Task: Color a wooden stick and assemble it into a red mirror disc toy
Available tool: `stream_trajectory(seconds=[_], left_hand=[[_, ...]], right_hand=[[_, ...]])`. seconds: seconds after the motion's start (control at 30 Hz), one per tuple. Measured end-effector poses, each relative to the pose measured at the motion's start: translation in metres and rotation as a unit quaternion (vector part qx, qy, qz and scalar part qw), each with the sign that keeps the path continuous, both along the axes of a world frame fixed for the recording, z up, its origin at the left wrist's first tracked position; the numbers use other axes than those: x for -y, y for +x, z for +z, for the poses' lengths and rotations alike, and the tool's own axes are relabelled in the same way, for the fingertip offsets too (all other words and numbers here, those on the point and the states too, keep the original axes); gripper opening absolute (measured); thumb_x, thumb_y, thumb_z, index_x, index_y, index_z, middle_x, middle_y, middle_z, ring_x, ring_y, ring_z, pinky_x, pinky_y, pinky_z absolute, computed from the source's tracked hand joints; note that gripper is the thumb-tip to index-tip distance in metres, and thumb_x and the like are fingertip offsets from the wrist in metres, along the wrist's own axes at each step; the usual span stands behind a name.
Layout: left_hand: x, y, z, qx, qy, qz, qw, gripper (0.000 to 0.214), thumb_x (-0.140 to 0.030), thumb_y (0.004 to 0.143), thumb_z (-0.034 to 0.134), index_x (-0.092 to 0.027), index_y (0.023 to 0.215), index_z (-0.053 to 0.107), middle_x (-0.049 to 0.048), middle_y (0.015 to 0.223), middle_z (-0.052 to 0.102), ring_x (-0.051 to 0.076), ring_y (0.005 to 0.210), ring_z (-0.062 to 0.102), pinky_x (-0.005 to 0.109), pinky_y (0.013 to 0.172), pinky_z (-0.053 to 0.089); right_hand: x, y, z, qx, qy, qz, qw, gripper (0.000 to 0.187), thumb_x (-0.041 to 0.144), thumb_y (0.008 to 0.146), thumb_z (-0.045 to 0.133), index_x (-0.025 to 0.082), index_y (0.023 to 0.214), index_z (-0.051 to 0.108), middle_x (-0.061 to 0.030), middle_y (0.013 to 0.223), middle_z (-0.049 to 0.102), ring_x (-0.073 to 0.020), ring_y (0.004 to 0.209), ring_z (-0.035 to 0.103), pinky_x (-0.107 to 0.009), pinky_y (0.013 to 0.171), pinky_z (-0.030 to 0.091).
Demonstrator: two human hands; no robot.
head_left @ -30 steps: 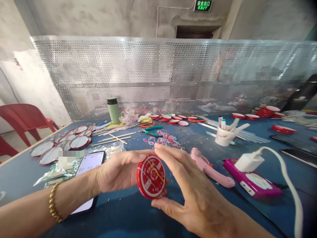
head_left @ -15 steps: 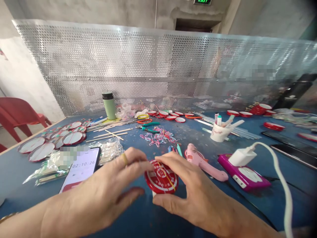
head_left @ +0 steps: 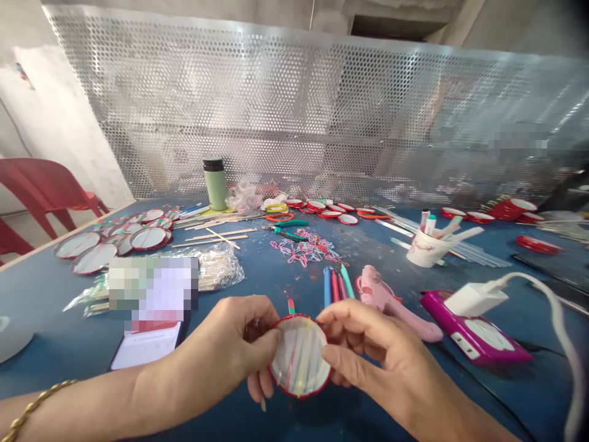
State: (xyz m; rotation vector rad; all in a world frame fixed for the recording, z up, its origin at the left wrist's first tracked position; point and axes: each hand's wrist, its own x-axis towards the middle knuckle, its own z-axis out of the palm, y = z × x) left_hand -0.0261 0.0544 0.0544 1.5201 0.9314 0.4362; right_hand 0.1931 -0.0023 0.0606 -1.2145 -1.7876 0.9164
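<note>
A round red-rimmed disc (head_left: 300,357) with a white inner face is held up between both hands, low in the middle of the view. Coloured elastic bands cross its face. My left hand (head_left: 232,350) pinches its left edge with thumb and fingers curled. On the right edge, my right hand (head_left: 368,356) grips with thumb and forefinger. A short coloured stick pokes up just behind the disc's top.
Blue table (head_left: 55,319) with a phone (head_left: 150,319), a bag of sticks (head_left: 211,270), finished discs (head_left: 115,242), a green flask (head_left: 215,184), pliers (head_left: 288,228), loose elastic bands (head_left: 306,250), a pink glue gun (head_left: 391,301), a magenta device with charger (head_left: 473,328), a cup of pens (head_left: 427,248). Perforated metal screen (head_left: 294,116) behind.
The disc was flipped from its red printed face to its white inner face and lifted off the table. My left hand went from lying flat to pinching the rim.
</note>
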Motion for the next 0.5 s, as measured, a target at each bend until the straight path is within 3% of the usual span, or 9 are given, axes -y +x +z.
stream_trajectory(seconds=[0.17,0.3,0.4,0.5], left_hand=[[0.008,0.006,-0.013,0.007,-0.074,0.002,0.997,0.023,-0.042,0.086,0.059,-0.020,0.088,0.052,-0.0035,0.050,0.060,0.016,0.044,0.063,0.023,0.042,0.050],[0.021,0.000,-0.021,-0.030,-0.099,-0.014,0.994,0.026,-0.047,0.088,0.056,-0.021,0.089,0.051,-0.0044,0.056,0.060,0.015,0.043,0.062,0.020,0.037,0.044],[0.027,-0.006,-0.015,-0.097,-0.059,-0.034,0.993,0.026,-0.046,0.091,0.051,-0.021,0.082,0.054,-0.0025,0.062,0.063,0.011,0.042,0.055,0.018,0.036,0.034],[0.026,-0.007,-0.001,-0.177,0.025,-0.081,0.981,0.033,-0.041,0.090,0.052,-0.020,0.065,0.053,-0.0033,0.053,0.054,0.008,0.039,0.041,0.020,0.037,0.023]], right_hand=[[0.003,-0.003,-0.017,-0.021,-0.040,-0.024,0.999,0.020,0.038,0.098,0.058,0.019,0.094,0.064,0.0009,0.069,0.068,-0.0104,0.053,0.064,-0.016,0.048,0.055],[0.011,-0.006,-0.023,0.057,0.003,-0.035,0.998,0.019,0.034,0.099,0.056,0.020,0.092,0.066,0.0015,0.068,0.069,-0.0106,0.054,0.064,-0.016,0.048,0.052],[0.018,-0.006,-0.026,0.127,0.051,-0.024,0.990,0.015,0.029,0.099,0.054,0.022,0.093,0.066,0.0023,0.068,0.071,-0.0111,0.056,0.067,-0.016,0.052,0.054],[0.023,-0.006,-0.028,0.191,0.112,-0.042,0.974,0.017,0.028,0.100,0.053,0.024,0.090,0.067,0.0033,0.063,0.070,-0.0111,0.051,0.066,-0.016,0.051,0.054]])
